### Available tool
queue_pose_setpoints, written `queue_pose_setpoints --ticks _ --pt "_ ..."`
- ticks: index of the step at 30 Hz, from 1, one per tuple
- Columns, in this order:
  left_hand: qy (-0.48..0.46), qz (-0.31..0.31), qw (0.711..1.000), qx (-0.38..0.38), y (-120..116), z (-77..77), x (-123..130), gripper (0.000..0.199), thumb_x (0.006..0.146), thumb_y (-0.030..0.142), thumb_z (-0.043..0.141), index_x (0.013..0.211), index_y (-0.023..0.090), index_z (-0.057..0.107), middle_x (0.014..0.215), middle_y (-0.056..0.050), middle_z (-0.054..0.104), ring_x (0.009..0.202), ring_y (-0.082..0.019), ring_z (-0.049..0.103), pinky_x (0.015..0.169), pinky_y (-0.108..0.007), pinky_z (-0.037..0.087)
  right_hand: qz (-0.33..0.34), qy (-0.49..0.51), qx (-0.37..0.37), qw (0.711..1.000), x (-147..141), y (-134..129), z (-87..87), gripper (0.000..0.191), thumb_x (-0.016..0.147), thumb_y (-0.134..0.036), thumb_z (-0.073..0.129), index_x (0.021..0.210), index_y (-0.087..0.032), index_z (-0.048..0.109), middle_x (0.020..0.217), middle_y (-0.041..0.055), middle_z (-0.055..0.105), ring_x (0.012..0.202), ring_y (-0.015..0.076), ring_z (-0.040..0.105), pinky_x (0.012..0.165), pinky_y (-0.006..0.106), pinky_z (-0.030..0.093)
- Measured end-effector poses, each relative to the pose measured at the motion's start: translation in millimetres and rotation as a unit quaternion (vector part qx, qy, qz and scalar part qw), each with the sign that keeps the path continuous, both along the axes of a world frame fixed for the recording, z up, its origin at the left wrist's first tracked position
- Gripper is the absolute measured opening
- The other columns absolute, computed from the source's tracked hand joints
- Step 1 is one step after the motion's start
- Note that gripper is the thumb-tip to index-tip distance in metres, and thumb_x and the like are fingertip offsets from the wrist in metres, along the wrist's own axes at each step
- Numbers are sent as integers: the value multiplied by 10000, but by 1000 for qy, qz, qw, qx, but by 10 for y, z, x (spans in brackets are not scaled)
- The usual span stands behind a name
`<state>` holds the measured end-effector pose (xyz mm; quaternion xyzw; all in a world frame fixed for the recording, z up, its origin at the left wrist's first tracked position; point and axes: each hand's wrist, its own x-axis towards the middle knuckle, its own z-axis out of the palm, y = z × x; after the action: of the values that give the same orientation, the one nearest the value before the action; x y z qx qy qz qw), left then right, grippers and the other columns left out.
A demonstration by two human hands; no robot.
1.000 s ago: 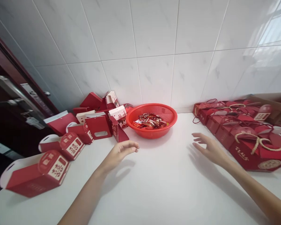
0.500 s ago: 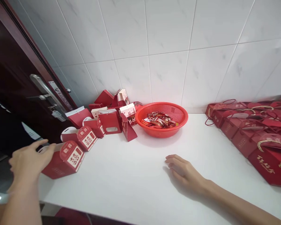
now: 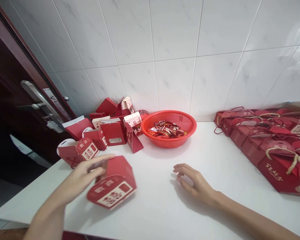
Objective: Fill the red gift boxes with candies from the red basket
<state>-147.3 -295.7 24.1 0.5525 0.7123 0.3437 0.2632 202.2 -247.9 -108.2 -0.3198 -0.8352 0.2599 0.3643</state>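
My left hand (image 3: 90, 173) grips a red gift box (image 3: 120, 180) by its open side, thumb and fingers on its wall. The box is tilted above the white table, its rounded flap and white label with red characters facing me. Resting at the right of the table's middle is my right hand (image 3: 191, 181), its fingers loosely curled and apart, holding nothing. Behind both hands stands a red plastic basket (image 3: 168, 143) with small wrapped sweets (image 3: 168, 129) in it.
Several open red boxes (image 3: 113, 133) stand at the back left, beside a dark door (image 3: 12, 66). Closed red boxes with rope handles (image 3: 275, 170) line the right side. A tiled wall (image 3: 175, 83) bounds the back of the white table (image 3: 150, 206).
My left hand has lifted the front left box and carried it right, toward the table's middle. My right hand has hardly moved. The view has shifted slightly.
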Motion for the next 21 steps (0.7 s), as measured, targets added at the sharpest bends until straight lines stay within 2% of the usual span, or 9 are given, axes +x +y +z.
queue_pose_setpoints --ticks 2,4,5,8,10,12,15,18,21 --pt "-13 -103 995 13 160 -40 313 493 660 358 642 1123 236 762 984 -45 778 929 -307 703 828 -367 573 -4 25 31 999 8 24 71 248 984 -255 460 1208 -231 564 1156 119 655 894 180 684 830 352 577" --pt "-33 -178 983 36 349 -111 617 515 678 270 622 1180 263 735 1296 -31 684 1210 -320 606 1010 -373 499 -23 46 57 997 15 34 192 302 994 -277 464 1288 -246 528 1203 126 637 920 183 679 848 365 577" --pt "-46 -208 977 31 443 -151 762 560 690 237 606 1240 274 699 1367 -21 640 1276 -316 562 1046 -381 477 -29 50 69 996 17 37 267 328 998 -292 465 1320 -256 516 1248 132 620 972 194 673 875 381 573" --pt "-65 -282 957 22 684 -260 1137 602 728 163 564 1318 261 639 1432 -23 587 1362 -295 485 1132 -400 398 -26 17 80 996 16 55 507 357 1002 -359 468 1337 -276 558 1409 143 528 1234 254 578 990 438 526" --pt "-79 -316 945 22 800 -307 1306 623 748 148 549 1363 230 600 1463 -39 558 1387 -284 460 1164 -405 360 -15 -28 75 997 10 90 648 339 1005 -400 454 1262 -283 642 1483 133 466 1358 285 476 1042 467 486" --pt "-100 -336 936 19 877 -327 1390 646 759 142 533 1401 210 564 1497 -48 523 1413 -279 431 1187 -413 328 -11 -66 75 995 7 141 758 343 1013 -415 428 1144 -277 713 1501 121 454 1374 297 454 1047 486 472" --pt "-126 -342 931 4 928 -312 1374 636 754 140 504 1379 224 586 1525 -32 491 1446 -285 381 1191 -425 315 -14 -96 77 992 23 227 862 357 1014 -412 420 1031 -248 737 1405 131 549 1254 296 552 990 497 499" --pt "-143 -342 928 -25 915 -272 1264 644 739 163 509 1373 244 592 1533 -21 480 1448 -299 370 1148 -413 369 -40 -85 45 995 74 303 897 306 991 -424 467 1065 -232 694 1217 130 662 1052 265 644 889 456 541" --pt "-168 -346 921 -57 876 -255 1150 735 702 175 552 1431 266 531 1519 -24 498 1402 -309 430 1059 -380 452 -69 -41 -34 996 144 367 862 306 960 -457 504 1128 -231 623 1132 95 696 917 222 670 820 400 558"
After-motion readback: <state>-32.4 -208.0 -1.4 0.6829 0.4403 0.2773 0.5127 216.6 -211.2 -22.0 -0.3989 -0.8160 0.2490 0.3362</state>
